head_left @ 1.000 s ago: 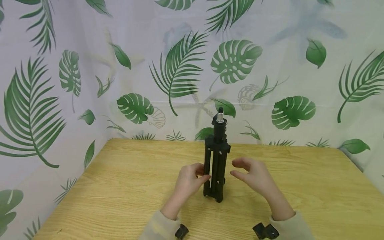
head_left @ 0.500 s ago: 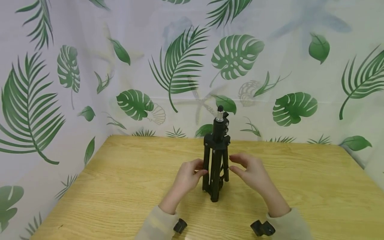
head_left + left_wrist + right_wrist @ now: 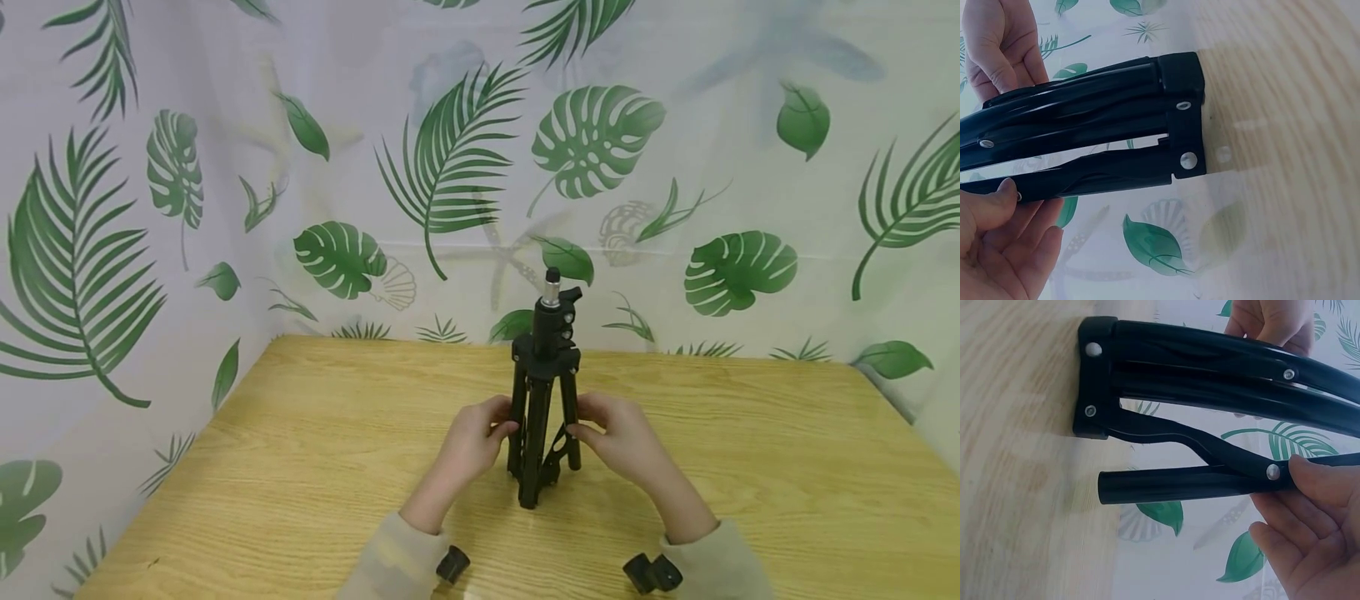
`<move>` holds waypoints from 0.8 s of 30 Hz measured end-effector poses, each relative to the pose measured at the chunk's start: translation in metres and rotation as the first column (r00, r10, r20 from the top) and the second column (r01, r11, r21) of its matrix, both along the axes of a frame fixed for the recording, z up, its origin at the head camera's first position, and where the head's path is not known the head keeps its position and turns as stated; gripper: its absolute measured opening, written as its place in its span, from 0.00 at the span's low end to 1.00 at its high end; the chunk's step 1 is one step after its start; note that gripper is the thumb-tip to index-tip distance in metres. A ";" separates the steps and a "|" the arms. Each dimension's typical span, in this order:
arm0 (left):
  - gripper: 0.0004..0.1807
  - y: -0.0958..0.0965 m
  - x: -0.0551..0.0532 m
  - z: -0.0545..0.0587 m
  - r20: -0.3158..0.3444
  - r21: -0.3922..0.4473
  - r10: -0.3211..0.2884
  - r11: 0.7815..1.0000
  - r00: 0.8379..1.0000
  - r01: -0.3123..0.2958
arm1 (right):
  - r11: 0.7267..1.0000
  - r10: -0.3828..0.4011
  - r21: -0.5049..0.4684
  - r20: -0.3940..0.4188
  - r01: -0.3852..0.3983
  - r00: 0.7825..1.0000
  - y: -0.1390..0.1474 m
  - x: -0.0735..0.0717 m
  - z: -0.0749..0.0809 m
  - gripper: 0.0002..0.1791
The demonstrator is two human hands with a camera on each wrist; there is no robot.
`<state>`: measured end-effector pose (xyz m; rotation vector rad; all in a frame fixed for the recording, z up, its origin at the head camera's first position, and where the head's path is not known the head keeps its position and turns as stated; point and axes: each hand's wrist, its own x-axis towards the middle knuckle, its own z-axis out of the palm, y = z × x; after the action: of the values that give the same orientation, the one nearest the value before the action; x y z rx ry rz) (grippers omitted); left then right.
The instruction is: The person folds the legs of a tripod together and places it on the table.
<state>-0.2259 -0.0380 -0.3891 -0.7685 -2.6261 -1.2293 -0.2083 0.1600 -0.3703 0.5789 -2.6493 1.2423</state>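
Note:
A black light stand (image 3: 537, 417) with a silver, black-tipped stud (image 3: 551, 292) on top stands upright on the wooden table, legs slightly spread. My left hand (image 3: 476, 433) pinches its left leg between thumb and fingers. On the other side, my right hand (image 3: 618, 437) pinches the right leg about halfway down. In the right wrist view this leg (image 3: 1147, 487) stands away from the lower hub (image 3: 1094, 381), joined to it by a curved brace (image 3: 1172, 434). The left wrist view shows a leg (image 3: 1110, 172) close beside the stand's middle, under my left thumb.
The wooden table (image 3: 337, 433) reaches back to a white leaf-patterned cloth (image 3: 465, 308), which also hangs along the left side. Small black clip-like pieces (image 3: 452, 565) sit at both sleeve cuffs.
The stand has turned and its legs have gone from folded together to slightly spread. My right hand has moved in from beside the stand and taken hold of the right leg.

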 end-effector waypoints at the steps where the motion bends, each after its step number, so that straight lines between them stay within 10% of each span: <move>1: 0.06 0.000 0.000 0.000 0.004 0.003 -0.001 1.000 1.000 0.001 | 1.000 -0.003 0.000 0.003 0.003 1.000 0.000 0.000 0.000 0.13; 24: 0.15 -0.016 0.000 0.014 0.204 0.020 -0.130 0.992 0.970 0.128 | 0.992 -0.052 0.117 0.070 0.043 0.996 0.005 0.004 0.008 0.07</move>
<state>-0.2263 -0.0538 -0.3749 -0.8673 -2.7699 -1.4222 -0.2039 0.1650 -0.3621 0.4929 -2.7932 1.1235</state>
